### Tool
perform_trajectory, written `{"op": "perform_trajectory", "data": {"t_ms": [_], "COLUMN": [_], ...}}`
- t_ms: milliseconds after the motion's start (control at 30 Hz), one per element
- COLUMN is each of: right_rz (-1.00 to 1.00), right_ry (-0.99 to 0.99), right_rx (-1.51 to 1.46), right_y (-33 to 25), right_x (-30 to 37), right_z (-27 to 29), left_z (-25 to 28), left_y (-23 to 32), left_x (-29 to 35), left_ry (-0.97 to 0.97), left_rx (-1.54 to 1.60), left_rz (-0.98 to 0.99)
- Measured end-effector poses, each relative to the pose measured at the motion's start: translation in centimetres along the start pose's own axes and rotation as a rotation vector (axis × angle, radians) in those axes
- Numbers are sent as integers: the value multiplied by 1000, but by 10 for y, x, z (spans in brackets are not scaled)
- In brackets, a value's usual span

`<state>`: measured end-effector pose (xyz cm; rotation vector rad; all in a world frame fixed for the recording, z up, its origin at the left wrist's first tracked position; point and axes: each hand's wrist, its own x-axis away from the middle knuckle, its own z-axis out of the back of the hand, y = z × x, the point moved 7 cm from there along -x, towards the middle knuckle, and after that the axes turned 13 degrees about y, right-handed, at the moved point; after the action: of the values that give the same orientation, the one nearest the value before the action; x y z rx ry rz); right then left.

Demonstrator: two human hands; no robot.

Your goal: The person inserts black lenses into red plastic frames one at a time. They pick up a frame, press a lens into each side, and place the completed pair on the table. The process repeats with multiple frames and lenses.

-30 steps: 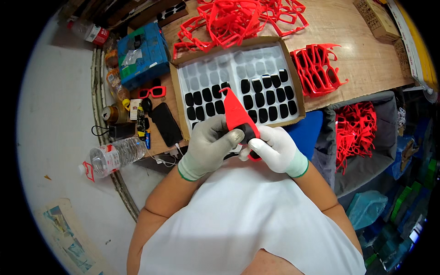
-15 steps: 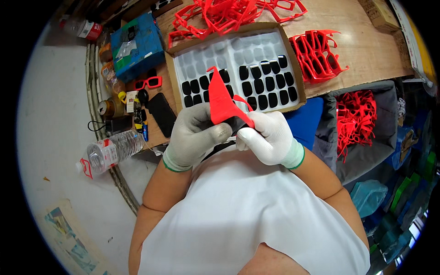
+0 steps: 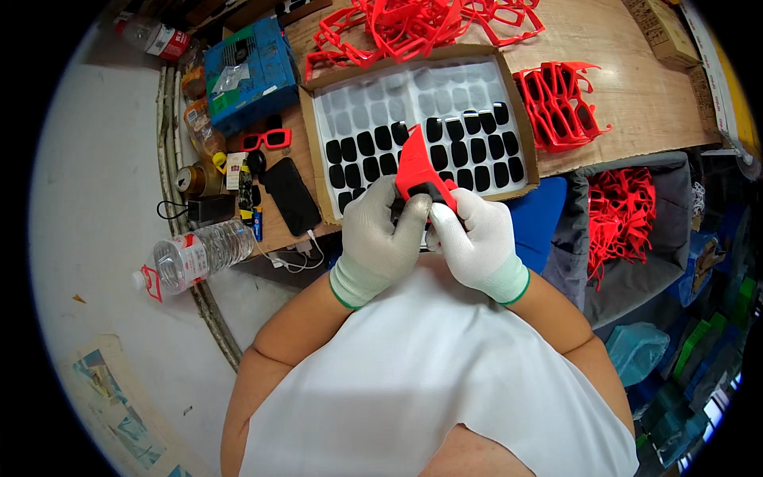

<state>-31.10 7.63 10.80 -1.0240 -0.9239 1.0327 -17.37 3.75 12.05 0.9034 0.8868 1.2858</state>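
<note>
Both hands wear knitted gloves with green-edged cuffs. Between them is a red sunglasses frame [image 3: 416,162], tilted, with a dark lens showing at its lower part. My left hand [image 3: 383,234], in the greyer glove, is closed on it with the thumb at the dark lens. My right hand [image 3: 474,238] pinches its other side, thumb close to the left thumb. Behind the hands lies an open cardboard box [image 3: 524,135] with rows of dark lenses [image 3: 458,152] on white sheeting. The lower part of the frame is hidden by the gloves.
Red frames [image 3: 397,28] pile up behind the box; stacked red glasses [image 3: 556,107] stand right of it. A grey-lined bin [image 3: 675,230] holds more red frames. On the left are a phone [image 3: 292,196], a blue box [image 3: 251,75], red glasses [image 3: 267,140] and a plastic bottle [image 3: 203,256].
The red sunglasses frame and both hands have shifted a little right in the picture. The frame is turned, so its dark lens shows more, and the left thumb has moved onto it.
</note>
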Motion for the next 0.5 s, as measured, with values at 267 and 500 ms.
{"op": "perform_trajectory", "data": {"t_ms": [267,500], "right_rz": [-19,-19], "right_ry": [-72,-376], "right_rx": [-70,-287], "right_y": [-4,6], "right_x": [-5,-3], "right_z": [-6,-9], "left_z": [4,4], "left_y": [-7,-10], "left_x": [-4,-13], "left_ry": [-89,-313], "left_rx": [102,232], "left_rz": [56,87]}}
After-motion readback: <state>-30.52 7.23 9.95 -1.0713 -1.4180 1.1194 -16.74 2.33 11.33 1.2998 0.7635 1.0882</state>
